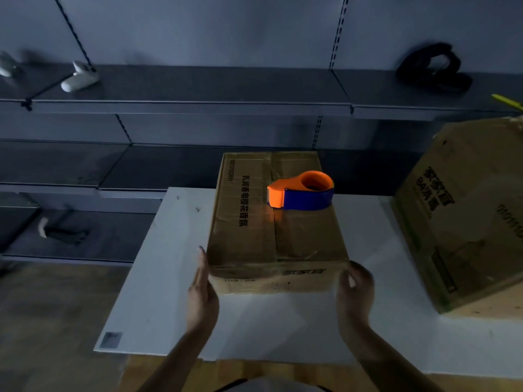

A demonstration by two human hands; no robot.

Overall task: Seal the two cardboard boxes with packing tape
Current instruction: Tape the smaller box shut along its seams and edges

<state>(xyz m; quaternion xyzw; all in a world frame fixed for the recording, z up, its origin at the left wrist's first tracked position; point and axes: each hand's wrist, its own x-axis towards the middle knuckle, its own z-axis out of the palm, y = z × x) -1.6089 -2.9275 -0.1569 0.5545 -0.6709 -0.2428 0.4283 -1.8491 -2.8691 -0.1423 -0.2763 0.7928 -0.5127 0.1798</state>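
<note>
Grip, left hand (202, 290): flat against near-left corner of small box (254, 222).
Grip, right hand (353, 290): curled round its near-right corner.
Tape dispenser (301, 190): atop small box.
Large box (467, 216): right of small box.
Bench (158, 278): under small box.

Closed cardboard box (254, 222) on white worktop (158, 278), orange-and-blue tape dispenser (301, 190) resting on its top. At near-left corner, left hand (202, 290) lies flat against the side; right hand (355, 290) curls round near-right corner. A second box (467, 216) sits at far right.
</note>
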